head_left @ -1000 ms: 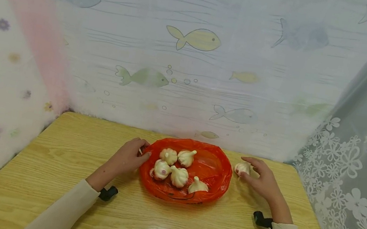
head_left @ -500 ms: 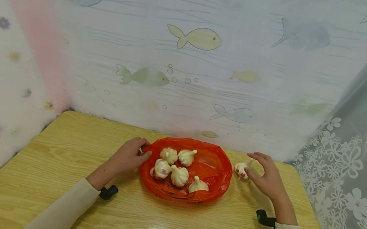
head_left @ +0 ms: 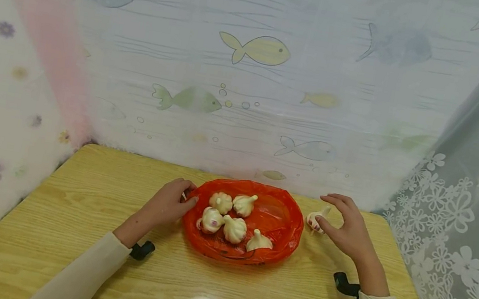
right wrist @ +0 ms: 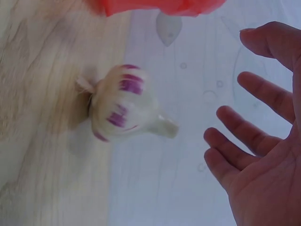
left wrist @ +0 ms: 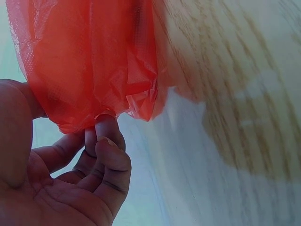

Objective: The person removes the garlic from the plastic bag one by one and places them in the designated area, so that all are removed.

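A red plastic bag (head_left: 278, 216) is spread into a shallow oval on the table, and several white garlic bulbs (head_left: 234, 230) sit in it, mostly toward its left side. At the bag's left edge, my left hand (head_left: 169, 202) pinches the rim; the left wrist view shows thumb and curled fingers on the red plastic (left wrist: 94, 61). One more garlic bulb (right wrist: 127, 103) with purple marks stands on the table just right of the bag, its stem tilted. Beside it my right hand (head_left: 350, 232) is spread, fingers (right wrist: 265, 92) loosely bent and apart from the bulb.
The wooden table (head_left: 152, 282) runs up to a fish-patterned curtain (head_left: 250, 83) close behind the bag. A lace curtain (head_left: 459, 216) hangs along the right side. Dark wrist camera mounts (head_left: 344, 284) sit at both cuffs.
My right hand has let go of the single garlic bulb, drawn back to the right and spread wider. The bulb now stands alone on the table. My left hand has stayed on the bag.
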Available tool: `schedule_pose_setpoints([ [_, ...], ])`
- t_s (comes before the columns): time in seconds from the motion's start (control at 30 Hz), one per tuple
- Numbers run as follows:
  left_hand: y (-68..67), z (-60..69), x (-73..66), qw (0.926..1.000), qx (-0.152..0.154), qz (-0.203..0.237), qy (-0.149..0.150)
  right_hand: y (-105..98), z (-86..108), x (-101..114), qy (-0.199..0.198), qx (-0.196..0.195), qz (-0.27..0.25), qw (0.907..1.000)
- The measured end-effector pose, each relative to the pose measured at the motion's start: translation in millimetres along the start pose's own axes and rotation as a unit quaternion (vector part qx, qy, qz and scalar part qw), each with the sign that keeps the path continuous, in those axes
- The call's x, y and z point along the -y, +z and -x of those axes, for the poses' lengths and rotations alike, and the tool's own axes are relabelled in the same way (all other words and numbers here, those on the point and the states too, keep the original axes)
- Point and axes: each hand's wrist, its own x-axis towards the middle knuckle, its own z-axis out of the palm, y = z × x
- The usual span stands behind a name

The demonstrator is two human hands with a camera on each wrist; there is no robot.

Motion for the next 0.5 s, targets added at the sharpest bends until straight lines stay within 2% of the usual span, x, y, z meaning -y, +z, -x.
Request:
schedule_pose_setpoints([
  [0.27,0.2,0.3,1.0,1.0000,-0.002,0.001,0.000,-2,-3.1,11,-0.014,0.009,0.001,0.9999],
  [0.5,-0.6,0.8,0.2,1.0000,0.001,-0.001,-0.002,-3,-5.8,28,-0.033,0.026,-0.006,0.9991],
])
